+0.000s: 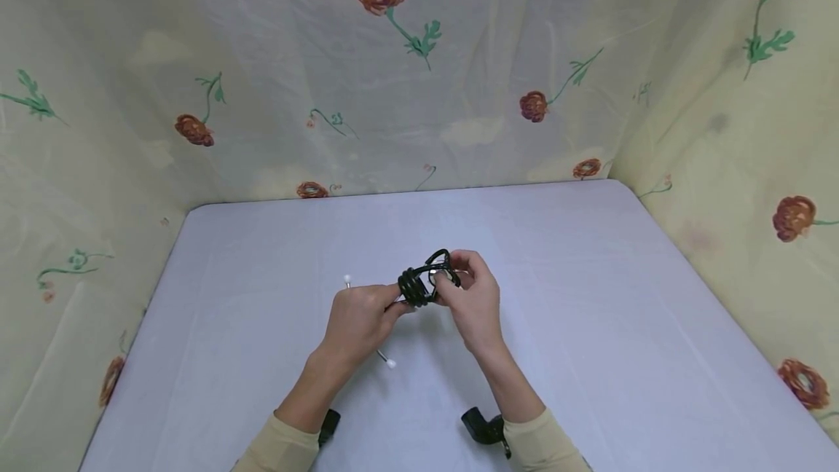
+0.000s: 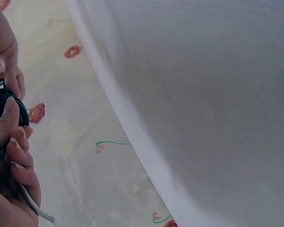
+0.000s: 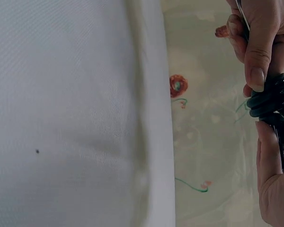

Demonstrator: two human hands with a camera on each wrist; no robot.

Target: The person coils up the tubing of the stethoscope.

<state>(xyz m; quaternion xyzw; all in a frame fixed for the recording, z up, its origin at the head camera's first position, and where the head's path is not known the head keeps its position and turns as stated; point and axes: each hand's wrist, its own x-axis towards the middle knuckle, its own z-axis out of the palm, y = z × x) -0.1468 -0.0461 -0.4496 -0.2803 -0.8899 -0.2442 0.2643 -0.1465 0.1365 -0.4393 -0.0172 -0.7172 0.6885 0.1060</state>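
Note:
A glossy black cord wound into a tight coil [image 1: 413, 288] is held up over the table between both hands. My left hand [image 1: 357, 317] grips the coil's left side, its thumb lying against the turns in the left wrist view. A thin metal rod [image 1: 382, 356] with white tips passes through the same hand, sticking out above and below it. My right hand [image 1: 478, 304] pinches the loose black loop [image 1: 440, 258] at the coil's right end between thumb and fingers. In the right wrist view the stacked turns [image 3: 272, 97] show between the two hands. The palm side of the left hand hides the rod's middle.
The table [image 1: 623, 312] is covered with a smooth pale cloth. Flower-printed curtains [image 1: 472, 35] hang behind it and along both sides. Black devices [image 1: 481, 427] sit at the wrists beside the beige sleeves [image 1: 547, 443].

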